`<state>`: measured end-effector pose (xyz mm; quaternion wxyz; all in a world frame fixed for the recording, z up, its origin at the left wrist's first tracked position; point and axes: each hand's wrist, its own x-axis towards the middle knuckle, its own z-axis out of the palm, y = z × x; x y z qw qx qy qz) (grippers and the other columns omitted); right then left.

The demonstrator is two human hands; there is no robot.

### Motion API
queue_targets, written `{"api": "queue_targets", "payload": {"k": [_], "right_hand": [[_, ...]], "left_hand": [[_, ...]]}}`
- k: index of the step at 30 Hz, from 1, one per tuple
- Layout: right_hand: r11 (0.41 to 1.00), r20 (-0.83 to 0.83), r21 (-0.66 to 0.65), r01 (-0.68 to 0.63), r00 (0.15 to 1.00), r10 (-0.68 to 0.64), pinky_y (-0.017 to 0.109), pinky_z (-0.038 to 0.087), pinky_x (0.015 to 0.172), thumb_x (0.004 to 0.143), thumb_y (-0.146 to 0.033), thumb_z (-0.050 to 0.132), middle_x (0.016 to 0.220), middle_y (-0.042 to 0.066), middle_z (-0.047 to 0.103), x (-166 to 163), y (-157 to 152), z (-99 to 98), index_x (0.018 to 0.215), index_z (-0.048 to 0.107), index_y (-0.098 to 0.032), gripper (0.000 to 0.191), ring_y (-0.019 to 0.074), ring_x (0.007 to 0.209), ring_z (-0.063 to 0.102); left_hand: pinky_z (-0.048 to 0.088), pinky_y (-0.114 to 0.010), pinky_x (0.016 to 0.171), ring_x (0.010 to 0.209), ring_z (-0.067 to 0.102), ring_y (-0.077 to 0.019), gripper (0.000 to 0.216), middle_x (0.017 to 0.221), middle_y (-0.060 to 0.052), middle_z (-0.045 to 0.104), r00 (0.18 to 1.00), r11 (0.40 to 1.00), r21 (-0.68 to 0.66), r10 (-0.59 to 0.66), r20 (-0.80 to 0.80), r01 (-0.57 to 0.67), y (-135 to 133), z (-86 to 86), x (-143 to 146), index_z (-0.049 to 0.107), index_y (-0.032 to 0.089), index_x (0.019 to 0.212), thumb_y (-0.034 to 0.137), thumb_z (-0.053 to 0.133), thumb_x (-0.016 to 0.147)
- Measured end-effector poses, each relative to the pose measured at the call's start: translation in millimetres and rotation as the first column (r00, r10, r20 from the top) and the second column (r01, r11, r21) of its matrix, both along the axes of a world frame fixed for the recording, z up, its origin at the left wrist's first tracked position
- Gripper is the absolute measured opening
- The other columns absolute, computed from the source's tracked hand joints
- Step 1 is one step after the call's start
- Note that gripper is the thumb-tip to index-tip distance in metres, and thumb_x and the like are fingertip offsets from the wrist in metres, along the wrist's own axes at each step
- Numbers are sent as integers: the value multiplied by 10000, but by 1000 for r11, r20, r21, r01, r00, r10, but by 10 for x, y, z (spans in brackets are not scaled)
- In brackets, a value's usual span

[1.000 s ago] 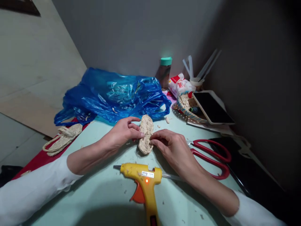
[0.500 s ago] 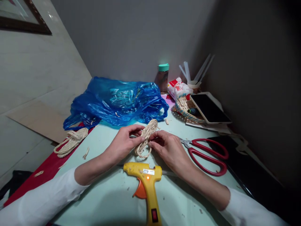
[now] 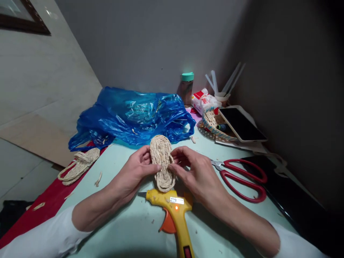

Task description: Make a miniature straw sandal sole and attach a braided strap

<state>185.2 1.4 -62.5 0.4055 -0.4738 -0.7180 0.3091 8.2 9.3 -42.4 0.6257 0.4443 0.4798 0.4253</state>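
Between my two hands stands a small braided straw sole [image 3: 162,154], its coiled oval face turned toward me. My left hand [image 3: 139,163] grips its left edge, thumb across the face. On the opposite edge, my right hand [image 3: 189,166] pinches it with thumb and fingers. Just below lies a yellow glue gun [image 3: 179,211] with an orange trigger and a lit orange light, its nozzle pointing left. A similar straw slipper [image 3: 80,165] with a looped strap rests at the table's left side on red cloth.
Red-handled scissors [image 3: 243,179] lie right of my right hand, beside a black flat object [image 3: 290,193]. A crumpled blue plastic bag [image 3: 131,114] spreads across the back. Behind are a green-lidded jar [image 3: 187,87], a woven basket [image 3: 212,123] and a tablet [image 3: 242,123]. Straw scraps dot the table.
The straw piece has been turned from a slanted, edge-on pose to show its flat coiled face. Both hands still hold it; the view has shifted slightly.
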Motion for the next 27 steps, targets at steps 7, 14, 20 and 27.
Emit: {"api": "queue_targets", "payload": {"k": [7,14,20,27], "right_hand": [[995,-242,-104,8,970,-33,313,544,735,828,-215,662,875,32,721,28,38,18,926,691,-191,105,177,772,675],[991,-309,-110,79,945,-109,298,555,726,795,-197,697,841,23,737,13,-19,83,1043,687,-199,248,170,755,698],[986,-349,-152,76,929,-125,276,544,686,790,-214,713,820,21,725,8,-8,64,932,640,-193,161,164,750,691],[992,-247,-106,73,964,-97,284,543,689,826,-259,695,868,19,702,58,8,62,916,582,-207,154,161,762,667]], "left_hand": [[544,-327,885,1107,658,-255,539,1189,-93,694,978,997,-47,71,199,-62,-69,36,31,571,179,1220,12,648,713],[529,-344,969,1134,649,-238,525,1194,-84,697,957,987,-80,158,244,-142,-78,-36,39,529,191,1245,14,618,760],[496,-360,1026,1127,653,-243,451,1160,-87,710,959,990,-99,126,253,-104,-72,-91,89,563,182,1196,43,676,782],[478,-439,1040,1137,638,-289,387,1144,-100,701,954,992,-72,120,275,-104,-75,-67,114,604,160,1135,70,715,775]]}}
